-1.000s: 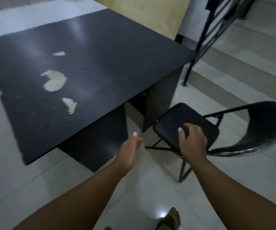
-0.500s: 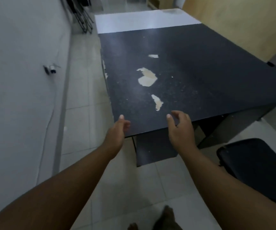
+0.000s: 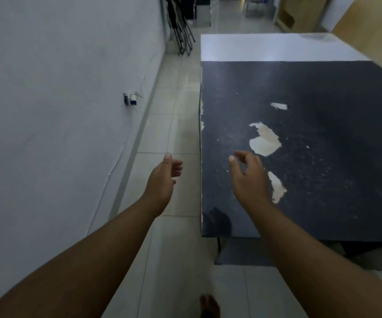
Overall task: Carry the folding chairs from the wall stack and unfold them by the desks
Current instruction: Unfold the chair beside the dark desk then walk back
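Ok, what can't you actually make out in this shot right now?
Head view only:
- Folded chairs by the wall: far off, dark, top cut by the frame; count unclear.
- Under the dark desk: hidden by its top.
- Wall fitting: too small to identify.
- Foot: cut by the bottom edge.

My left hand point(image 3: 163, 177) and right hand point(image 3: 248, 177) hang empty and loosely open, the right over the chipped black desk point(image 3: 323, 138); folded chairs point(image 3: 180, 26) lean against the far wall point(image 3: 59, 76).
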